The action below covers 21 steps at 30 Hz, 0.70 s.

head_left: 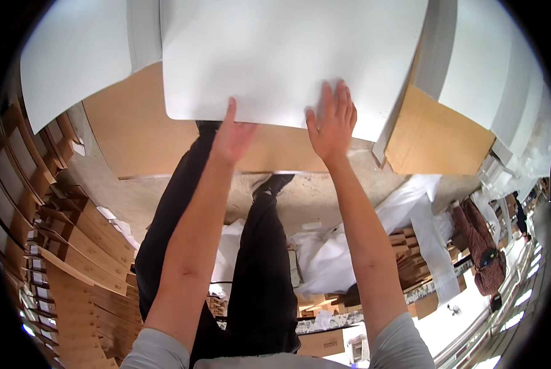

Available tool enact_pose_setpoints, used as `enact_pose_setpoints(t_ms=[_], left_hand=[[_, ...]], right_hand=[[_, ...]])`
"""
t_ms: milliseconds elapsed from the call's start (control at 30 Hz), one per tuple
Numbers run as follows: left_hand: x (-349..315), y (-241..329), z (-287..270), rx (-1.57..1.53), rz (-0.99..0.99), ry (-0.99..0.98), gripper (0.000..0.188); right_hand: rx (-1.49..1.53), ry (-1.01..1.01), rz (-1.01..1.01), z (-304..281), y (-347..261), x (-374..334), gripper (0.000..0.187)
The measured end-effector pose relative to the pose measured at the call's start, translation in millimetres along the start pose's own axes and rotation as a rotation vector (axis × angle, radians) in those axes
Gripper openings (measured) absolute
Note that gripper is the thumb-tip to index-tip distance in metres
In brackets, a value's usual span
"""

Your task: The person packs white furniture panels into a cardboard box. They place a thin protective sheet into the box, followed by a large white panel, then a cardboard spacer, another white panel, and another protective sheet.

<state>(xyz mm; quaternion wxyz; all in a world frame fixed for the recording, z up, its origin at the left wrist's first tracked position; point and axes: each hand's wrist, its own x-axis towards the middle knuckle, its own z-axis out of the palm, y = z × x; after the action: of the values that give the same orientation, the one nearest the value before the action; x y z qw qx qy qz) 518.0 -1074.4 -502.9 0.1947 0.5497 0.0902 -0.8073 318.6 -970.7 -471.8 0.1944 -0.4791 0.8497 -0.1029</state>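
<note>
A large white sheet (275,67) with rounded corners lies in front of me, on top of a stack over brown board. My left hand (231,140) is at its near edge. The left thumb rests on the upper face and the other fingers go under the edge, where they are partly hidden. To the right, my right hand (334,126) lies on the sheet near the same edge, palm down, fingers stretched out and a little apart. Beneath the near edge a brown board (281,150) sticks out toward my legs.
More white sheets stand in a left stack (79,61) and a right stack (478,67). Cardboard pieces (85,246) are piled at the left. White plastic film (325,258) lies on the floor behind my legs. At far right is a person in a brown garment (481,246).
</note>
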Motion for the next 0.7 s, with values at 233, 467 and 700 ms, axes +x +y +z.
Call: enact_pose_setpoints(t_ms=[233,467,700], left_hand=[[-65,-23,0,0.133,0.032,0.089,0.049],[-219,-70,14,0.175,0.022,0.067,0.058],[-432,-58,-7,0.328,0.189,0.217,0.049]], right_hand=[[-0.075,0.336,0.386,-63,95,-28,0.068],[0.421,0.134,0.753,-174,131,-62,0.055],[1.346,-0.191,0.75,-234,100,-138,0.053]])
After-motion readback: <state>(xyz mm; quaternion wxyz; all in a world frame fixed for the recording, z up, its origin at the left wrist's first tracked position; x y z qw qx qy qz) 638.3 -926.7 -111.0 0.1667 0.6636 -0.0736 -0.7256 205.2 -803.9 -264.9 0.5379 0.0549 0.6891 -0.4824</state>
